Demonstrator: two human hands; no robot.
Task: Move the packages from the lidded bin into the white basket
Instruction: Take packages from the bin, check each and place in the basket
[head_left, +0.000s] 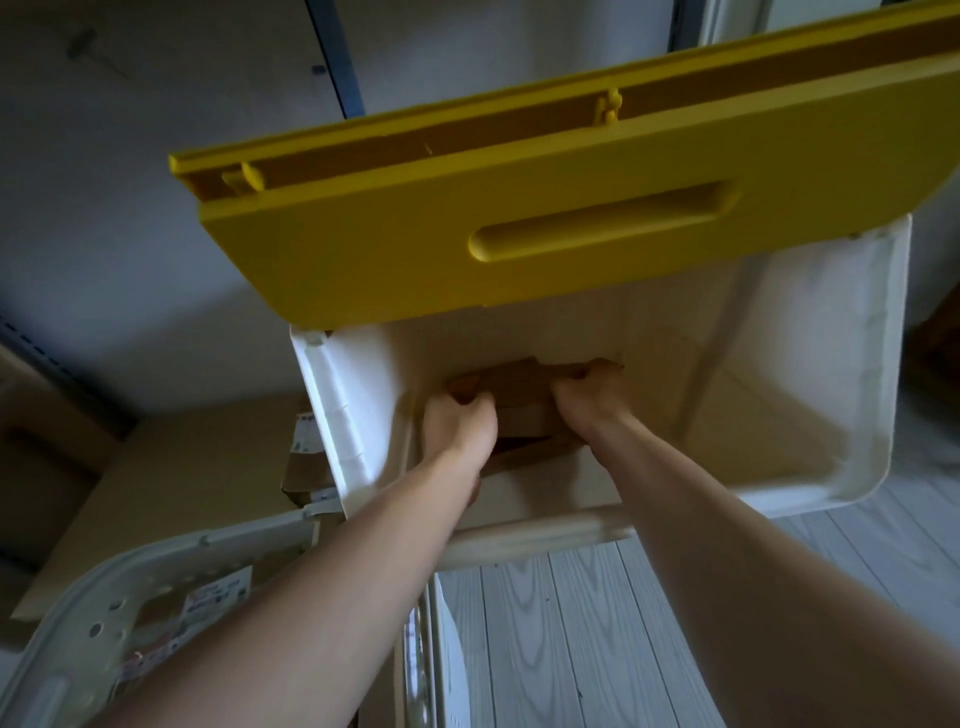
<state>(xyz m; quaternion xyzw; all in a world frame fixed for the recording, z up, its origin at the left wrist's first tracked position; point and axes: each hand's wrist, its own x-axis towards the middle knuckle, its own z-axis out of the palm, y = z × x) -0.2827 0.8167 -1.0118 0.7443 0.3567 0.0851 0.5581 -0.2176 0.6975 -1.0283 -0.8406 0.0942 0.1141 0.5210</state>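
Both arms are reaching down into the lidded bin (852, 364), a white tub whose yellow lid (467, 218) is standing tilted up and back, presumably so the opening stays free for two-handed access. The left hand (457, 421) is curling its fingers over the left edge of a brown cardboard package (524, 395) deep in the bin; the right hand (587, 400) is gripping the same package at its right side, fingers wrapped over the far edge. Judgement: the package is being taken from both sides because it is wide and flat and sits low against the bin's far wall, so a one-handed pull would tip it. It is sitting inside the bin, not yet lifted clear of the rim. More brown cardboard is showing beneath the hands; cannot tell whether that is a second package or part of the same one. The white basket (156, 561) is lying at lower left, just beside the bin, already holding labelled packages (208, 597), a short swing away for the transfer. A large cardboard box (182, 467) is sitting behind the basket. Step in hand, by my reading: securing the grasp before the lift.
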